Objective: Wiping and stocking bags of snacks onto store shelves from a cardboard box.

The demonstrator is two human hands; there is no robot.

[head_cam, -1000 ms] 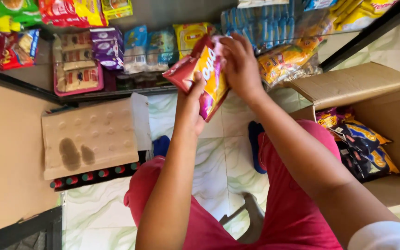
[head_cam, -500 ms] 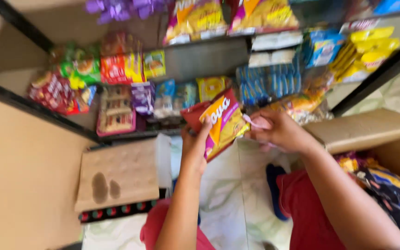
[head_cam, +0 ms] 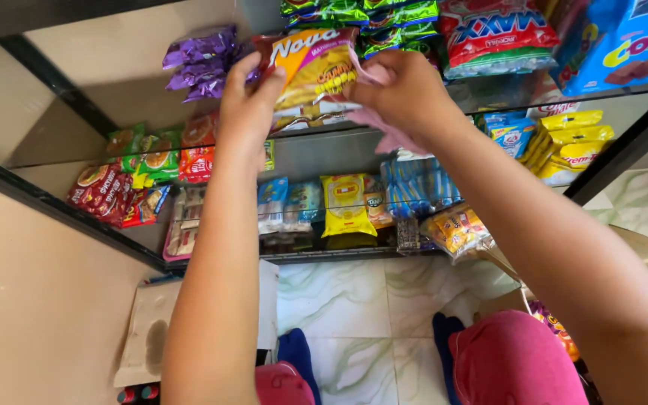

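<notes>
Both hands have risen since the earlier frames, carrying the red-and-yellow snack packet [head_cam: 310, 71] from in front of the lower shelf up to the upper glass shelf [head_cam: 489, 94]. The left hand [head_cam: 245, 112] pinches the packet's left edge, thumb in front and fingers [head_cam: 243, 69] curled behind it. The right hand [head_cam: 406, 94] closes on the packet's right edge with a pink cloth [head_cam: 388, 131] bunched under its fingers. Purple wrapped packets [head_cam: 200, 64] lie just left of the left fingers, and green packets [head_cam: 373, 22] sit just above the right ones. The grip looks light and only at the edges, so the slick packet could slide out and drop toward the yellow packets [head_cam: 346, 204] below. A sideways nudge could also knock the purple packets off the shelf edge, and the cloth could snag them.
</notes>
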